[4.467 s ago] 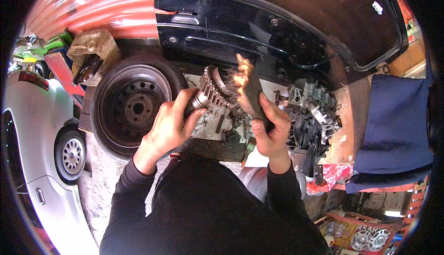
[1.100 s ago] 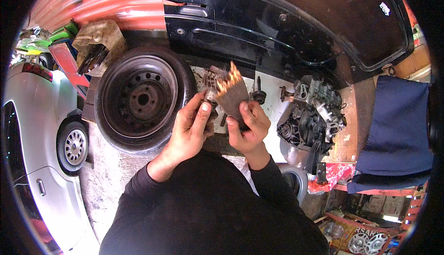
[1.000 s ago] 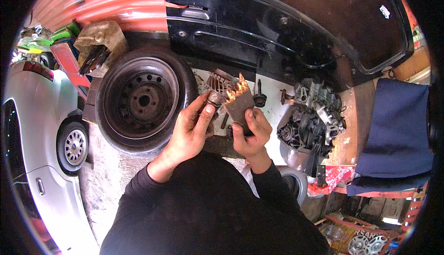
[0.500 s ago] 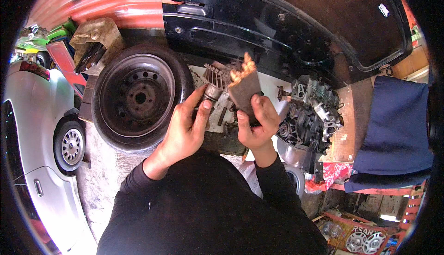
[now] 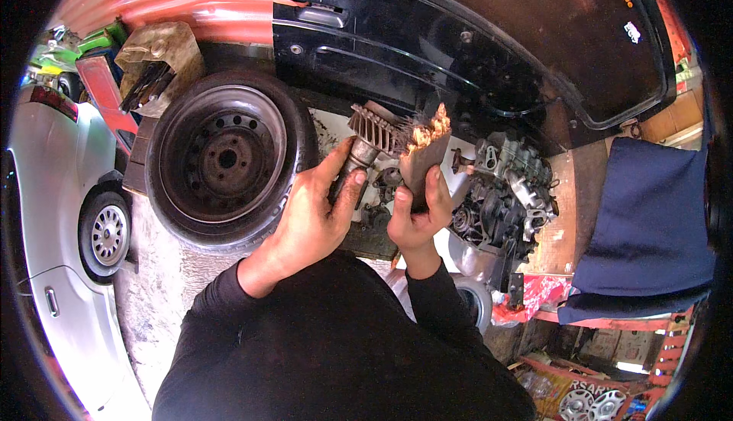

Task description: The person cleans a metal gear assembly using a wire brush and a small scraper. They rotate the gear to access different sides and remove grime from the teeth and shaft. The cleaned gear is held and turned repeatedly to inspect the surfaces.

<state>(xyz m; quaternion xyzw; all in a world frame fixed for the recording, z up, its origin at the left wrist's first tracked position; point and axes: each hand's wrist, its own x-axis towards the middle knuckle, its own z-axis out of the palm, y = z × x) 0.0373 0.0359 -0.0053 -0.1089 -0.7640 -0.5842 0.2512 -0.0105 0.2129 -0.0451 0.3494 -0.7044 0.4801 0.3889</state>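
Observation:
In front of my chest, my left hand (image 5: 311, 211) is closed around the shaft of a metal gear (image 5: 376, 132), its slanted teeth pointing up and away from me. My right hand (image 5: 421, 211) grips a worn wire brush (image 5: 427, 163) between thumb and fingers. The brush has a dark flat wooden back and a splintered, pale far end. Its dark bristles face left and touch or nearly touch the gear's teeth; the exact contact is unclear. The fingertips behind both things are partly hidden.
A wheel with tyre (image 5: 229, 160) lies to the left. On the right sits an engine (image 5: 504, 192), with dark blue cloth (image 5: 645, 226) beyond it. A black vehicle door panel (image 5: 397, 62) stands at the back. A silver car (image 5: 69, 268) is at far left.
Both hands and what they hold have shifted slightly right in the view. The gear has tilted to the right, and the brush has turned more edge-on.

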